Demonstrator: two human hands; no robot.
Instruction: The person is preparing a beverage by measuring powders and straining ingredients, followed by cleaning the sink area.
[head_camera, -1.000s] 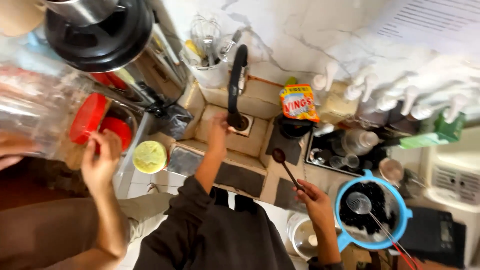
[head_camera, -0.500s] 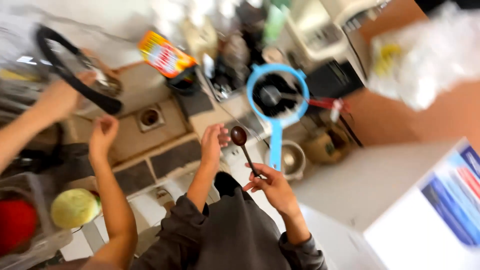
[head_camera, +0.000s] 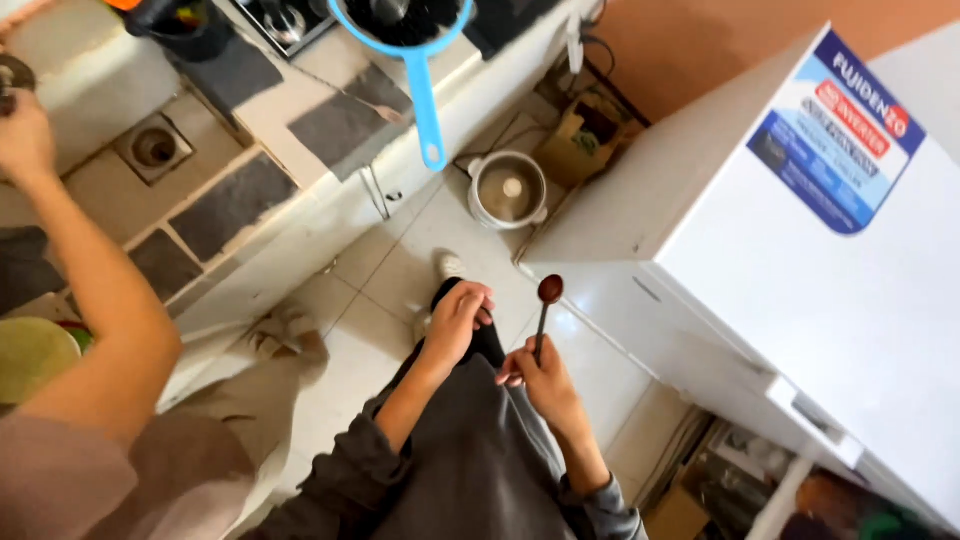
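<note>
At two o'clock stands one white chest freezer (head_camera: 800, 280), and on its lid is one rectangular label (head_camera: 835, 130), blue with a red band and small white writing. At twelve o'clock one blue strainer (head_camera: 420, 60) with a long handle lies on the tiled worktop (head_camera: 330, 130), dark stuff inside it. On the floor (head_camera: 390, 290) below it, at about one o'clock, sits one white pot (head_camera: 509, 189).

I hold one spoon (head_camera: 543, 315) with a dark red bowl. My right hand (head_camera: 540, 380) grasps its thin handle low, so the bowl points up to twelve o'clock. My left hand (head_camera: 458, 318) is just beside it at nine o'clock, fingers curled loosely, holding nothing and not touching the spoon.

At ten o'clock another person's arm (head_camera: 90, 300) reaches over the worktop; its hand is closed on something I cannot tell.
</note>
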